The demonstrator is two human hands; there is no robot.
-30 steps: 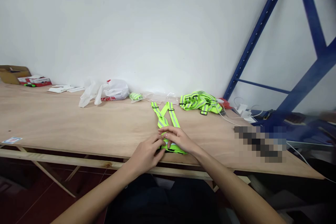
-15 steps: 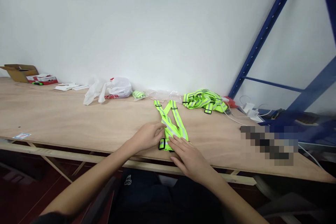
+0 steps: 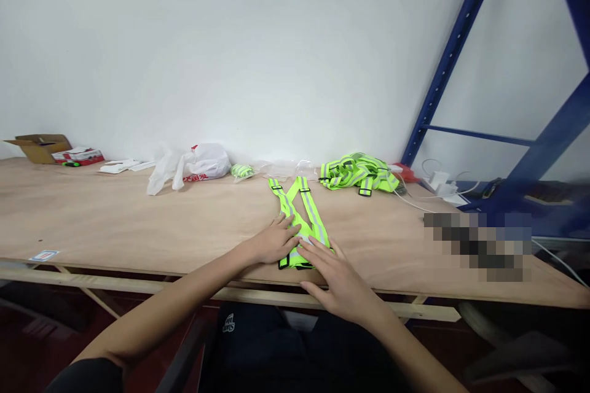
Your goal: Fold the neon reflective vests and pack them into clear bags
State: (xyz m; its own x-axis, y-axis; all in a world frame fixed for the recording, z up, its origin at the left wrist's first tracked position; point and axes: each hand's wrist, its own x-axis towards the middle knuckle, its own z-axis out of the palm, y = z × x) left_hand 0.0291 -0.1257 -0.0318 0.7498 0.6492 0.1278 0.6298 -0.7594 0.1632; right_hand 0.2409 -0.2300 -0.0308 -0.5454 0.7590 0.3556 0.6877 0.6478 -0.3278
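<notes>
A neon yellow-green reflective vest point(image 3: 315, 216) made of straps with silver stripes and black buckles lies folded near the table's front edge. My left hand point(image 3: 275, 239) rests flat on its left side, fingers stretched out over the straps. From the right, my right hand point(image 3: 334, 273) lies on the lower part with its fingers extended and thumb apart. The two hands' fingertips come close together on the straps. Part of the lower end and a black buckle are covered by the hands.
Behind to the right is a heap of similar straps point(image 3: 359, 173). A small bagged strap bundle point(image 3: 242, 171), a white plastic bag point(image 3: 207, 161), papers point(image 3: 124, 166) and an open cardboard box point(image 3: 39, 147) line the wall. A blue metal rack point(image 3: 452, 55) stands at right.
My left hand has gone from curled fingers at the vest's left edge to lying flat across its straps. My right hand stays almost in place. The camera view has tilted slightly.
</notes>
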